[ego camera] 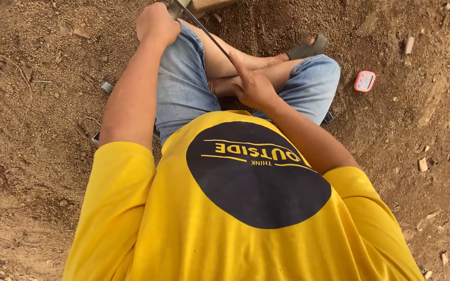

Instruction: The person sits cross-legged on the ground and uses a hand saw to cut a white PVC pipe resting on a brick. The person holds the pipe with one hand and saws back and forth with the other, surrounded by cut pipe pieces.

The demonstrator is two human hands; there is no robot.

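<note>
Looking down, I see my left hand (157, 23) fisted tight around the upper end of a thin dark metal rod (209, 36), near the top edge of view. Its long axis runs diagonally, from that fist down and right across my bare knee to my right hand (253, 86), which pinches the lower end, forefinger laid straight along it. Faded denim shorts (183, 83) look soft and creased; the ground (37, 104) is crumbly brown dirt. A small pink rounded timer (364, 81) lies well apart.
</note>
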